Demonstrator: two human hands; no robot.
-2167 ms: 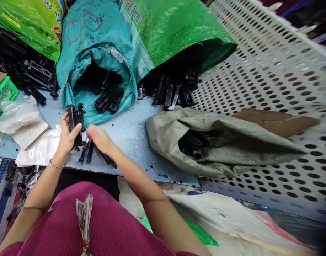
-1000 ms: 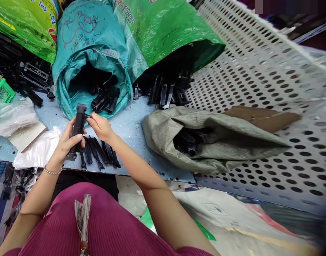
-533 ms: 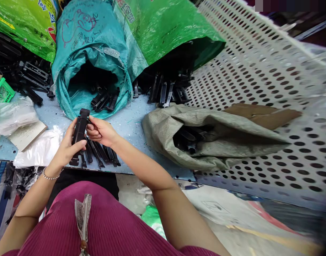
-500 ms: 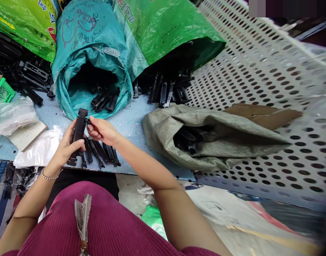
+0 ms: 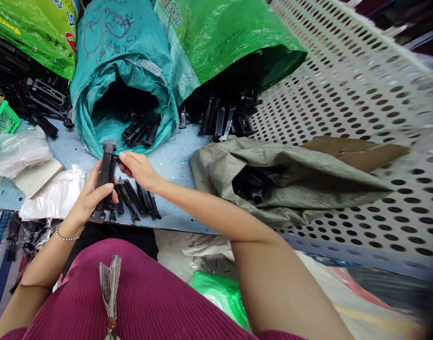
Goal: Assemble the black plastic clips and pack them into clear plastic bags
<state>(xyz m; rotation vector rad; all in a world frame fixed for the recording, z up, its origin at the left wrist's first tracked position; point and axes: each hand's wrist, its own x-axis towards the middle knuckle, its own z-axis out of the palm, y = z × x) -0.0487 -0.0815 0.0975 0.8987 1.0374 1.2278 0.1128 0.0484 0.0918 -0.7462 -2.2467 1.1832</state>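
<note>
My left hand (image 5: 89,194) is wrapped round a long black plastic part (image 5: 106,166) held upright over the blue perforated table (image 5: 174,165). My right hand (image 5: 138,169) pinches the same part near its upper end from the right. Just below both hands, several slim black plastic pieces (image 5: 138,204) lie side by side near the table's front edge.
A teal woven sack (image 5: 120,61) lies open behind my hands with black parts inside. A green sack (image 5: 230,42) and a grey-green sack (image 5: 290,174) also hold black parts. White plastic bags (image 5: 49,198), cardboard and a green basket (image 5: 2,125) lie left. A white perforated panel (image 5: 361,94) rises right.
My right hand came up from the pieces on the table and closed on the upright part in my left hand. The view shifted slightly; my right arm now sits lower in it.
</note>
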